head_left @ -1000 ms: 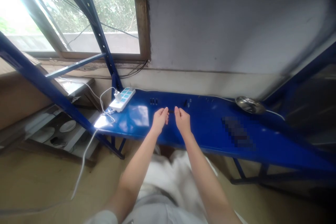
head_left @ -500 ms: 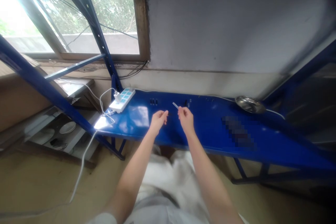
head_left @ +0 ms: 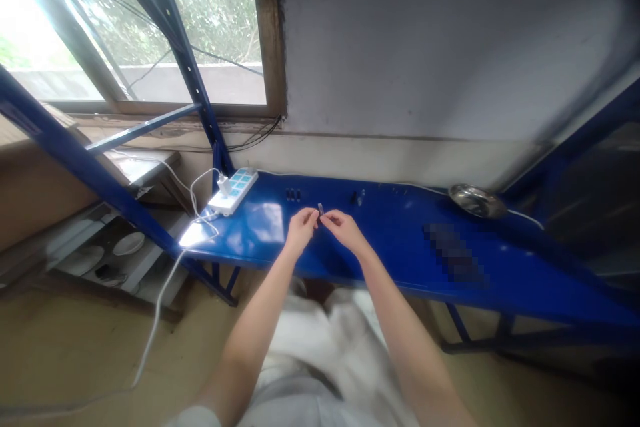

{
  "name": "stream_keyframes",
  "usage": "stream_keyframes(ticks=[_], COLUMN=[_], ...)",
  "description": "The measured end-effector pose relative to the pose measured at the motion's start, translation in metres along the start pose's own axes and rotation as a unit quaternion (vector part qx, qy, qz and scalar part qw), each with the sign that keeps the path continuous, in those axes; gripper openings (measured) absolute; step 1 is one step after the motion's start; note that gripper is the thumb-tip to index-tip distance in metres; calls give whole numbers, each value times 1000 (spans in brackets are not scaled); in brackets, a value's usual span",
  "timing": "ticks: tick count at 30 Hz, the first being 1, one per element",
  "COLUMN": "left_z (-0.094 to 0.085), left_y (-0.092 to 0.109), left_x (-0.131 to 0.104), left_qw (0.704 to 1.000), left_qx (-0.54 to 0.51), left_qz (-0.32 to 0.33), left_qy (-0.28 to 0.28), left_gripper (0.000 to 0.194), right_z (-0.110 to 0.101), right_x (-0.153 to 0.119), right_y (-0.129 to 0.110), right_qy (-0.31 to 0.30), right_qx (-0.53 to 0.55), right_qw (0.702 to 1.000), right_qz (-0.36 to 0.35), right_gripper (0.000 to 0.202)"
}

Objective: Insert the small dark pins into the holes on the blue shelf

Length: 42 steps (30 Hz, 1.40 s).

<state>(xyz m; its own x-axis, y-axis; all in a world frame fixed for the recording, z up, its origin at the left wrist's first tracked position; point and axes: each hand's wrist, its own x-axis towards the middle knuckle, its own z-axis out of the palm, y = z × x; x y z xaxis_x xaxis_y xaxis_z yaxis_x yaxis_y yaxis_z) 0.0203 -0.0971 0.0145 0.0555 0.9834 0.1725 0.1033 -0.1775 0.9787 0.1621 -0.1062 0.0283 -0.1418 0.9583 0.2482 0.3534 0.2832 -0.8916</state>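
Observation:
Over the blue table point(head_left: 250, 240) my hands meet close together, fingertips nearly touching. My right hand point(head_left: 345, 228) pinches a small, slim, pale piece point(head_left: 321, 209) that looks clear or whitish; its exact kind is too small to make out. Closed in a pinch, my left hand point(head_left: 301, 230) is right beside that piece, and whatever it grips is hidden by the fingers. Behind the hands, several small dark cylinders point(head_left: 293, 195) stand in a row. To their right are a small black piece point(head_left: 354, 197) and a small clear piece point(head_left: 361, 198).
A white power strip point(head_left: 233, 192) with a plugged-in cable lies at the table's left end. A shiny metal bowl point(head_left: 477, 201) sits at the back right, near a blurred dark patch point(head_left: 453, 253). Blue metal posts point(head_left: 185, 57) rise at the left, before a window.
My right hand has moved left with the slim pale piece, bringing it up to my left hand. The piece now points more upright. My left hand has hardly moved.

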Motion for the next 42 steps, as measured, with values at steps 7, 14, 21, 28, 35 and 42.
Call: stream_keyframes(ticks=[7, 14, 21, 28, 35, 42], left_z=[4, 1, 1, 0, -1, 0], left_y=[-2, -31, -59, -58, -57, -57], left_x=[9, 23, 19, 14, 13, 12], left_qw=[997, 994, 991, 992, 990, 985], left_qx=[33, 95, 122, 120, 135, 171], left_qz=[37, 33, 28, 16, 16, 26], left_qy=[-59, 32, 54, 33, 28, 1], left_gripper=[30, 26, 20, 22, 23, 22], right_z=[-12, -37, -49, -44, -51, -61], right_x=[5, 28, 46, 57, 64, 65], right_y=[2, 64, 103, 110, 119, 128], right_qy=[-25, 173, 207, 169, 136, 145], right_qx=[-2, -127, -214, -268, -292, -300], right_qw=[1000, 975, 948, 935, 930, 921], right_qz=[-12, 63, 113, 159, 176, 203], right_gripper=[32, 31, 21, 17, 18, 16])
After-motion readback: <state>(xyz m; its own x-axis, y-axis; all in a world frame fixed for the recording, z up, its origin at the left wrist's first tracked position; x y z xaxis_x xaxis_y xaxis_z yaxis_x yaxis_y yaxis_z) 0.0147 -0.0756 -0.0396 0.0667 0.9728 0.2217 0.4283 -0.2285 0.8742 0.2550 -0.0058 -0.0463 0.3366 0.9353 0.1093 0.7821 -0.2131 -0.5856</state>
